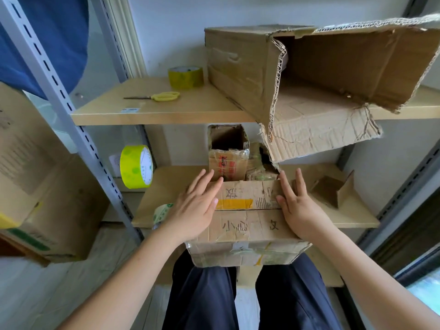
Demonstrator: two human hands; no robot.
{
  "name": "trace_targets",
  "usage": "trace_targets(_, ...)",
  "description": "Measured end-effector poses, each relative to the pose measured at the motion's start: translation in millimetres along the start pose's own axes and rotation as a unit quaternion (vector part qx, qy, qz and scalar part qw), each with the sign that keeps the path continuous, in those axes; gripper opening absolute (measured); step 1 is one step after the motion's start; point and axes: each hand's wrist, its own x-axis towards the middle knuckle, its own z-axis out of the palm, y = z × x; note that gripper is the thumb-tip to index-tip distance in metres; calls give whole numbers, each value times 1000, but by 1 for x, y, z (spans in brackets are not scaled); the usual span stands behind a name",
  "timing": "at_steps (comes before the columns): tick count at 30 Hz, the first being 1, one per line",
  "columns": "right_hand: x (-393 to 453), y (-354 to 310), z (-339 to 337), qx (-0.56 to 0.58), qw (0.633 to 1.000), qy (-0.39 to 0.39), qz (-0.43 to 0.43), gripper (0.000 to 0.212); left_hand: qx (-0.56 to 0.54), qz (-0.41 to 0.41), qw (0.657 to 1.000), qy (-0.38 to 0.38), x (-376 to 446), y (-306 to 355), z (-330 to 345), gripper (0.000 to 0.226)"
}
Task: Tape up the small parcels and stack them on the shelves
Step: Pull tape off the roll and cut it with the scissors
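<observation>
Pressing flat on a cardboard parcel (247, 225) at lower centre of the frame, both hands lay with fingers straight and released, grasping nothing. The left hand (195, 206) rested on the parcel's left top edge, the right hand (297, 206) on its right. The parcel sat on the front lip of the lower shelf (352, 210), overhanging toward dark trousers (202, 301) at the bottom. A yellow tape strip (234, 204) crossed its top flap near the left hand.

Just behind the parcel, at centre frame, stood a small open box (227, 153) with red print on its front. To the right on the same shelf lay a small folded box (333, 189). At left of centre a yellow-green tape roll (136, 166) stood on edge beside the grey shelf upright (71, 110).

Farther up, the upper shelf (154, 110) carried yellow-handled scissors (159, 96) and a second tape roll (185, 77), lying flat. A large torn carton (309, 75) lay on its side at upper right, its open mouth facing the camera and 1 ragged flap hanging over the shelf edge.
</observation>
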Motion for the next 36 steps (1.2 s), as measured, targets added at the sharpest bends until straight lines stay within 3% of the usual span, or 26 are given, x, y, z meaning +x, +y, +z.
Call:
trace_targets(3, -1, 2, 3, -125, 991, 50, 4, 60, -73, -29, 992, 94, -17, -15, -13, 53)
trace_targets(6, 2, -18, 4, -160, 983, 87, -30, 65, -122, -153, 978, 67, -39, -43, -25, 36)
trace_targets(8, -1, -50, 10, -112, 989, 3, -99, 73, -222, -200, 954, 16, -47, -56, -27, 19)
trace_targets(11, -7, -106, 29, -99, 962, -78, -244, 99, -356, -173, 918, -7, -54, -66, -26, 33)
trace_targets(13, 0, -129, 39, -143, 939, -123, -288, 114, -405, -150, 902, -9, -54, -67, -30, 33)
trace_targets(16, 22, -146, 36, -159, 927, -182, -287, 124, -393, -143, 908, -29, -50, -72, -36, 36)
trace_targets(19, 35, -150, 38, -156, 926, -194, -284, 119, -404, -131, 904, -52, -43, -80, -39, 36)
trace_targets(24, 24, -142, 54, -172, 930, -136, -295, 112, -369, -122, 910, -145, -32, -91, -51, 36)
trace_targets(28, 20, -141, 52, -163, 931, -126, -302, 117, -243, -136, 945, -171, -20, -97, -44, 31)
trace_targets(33, 23, -143, 51, -11, 962, -108, -251, 97, -293, -134, 934, -152, -19, -89, -13, 37)
trace_targets(36, 33, -153, 56, -8, 982, -52, -182, 88, -336, -145, 921, -137, -18, -89, -10, 44)
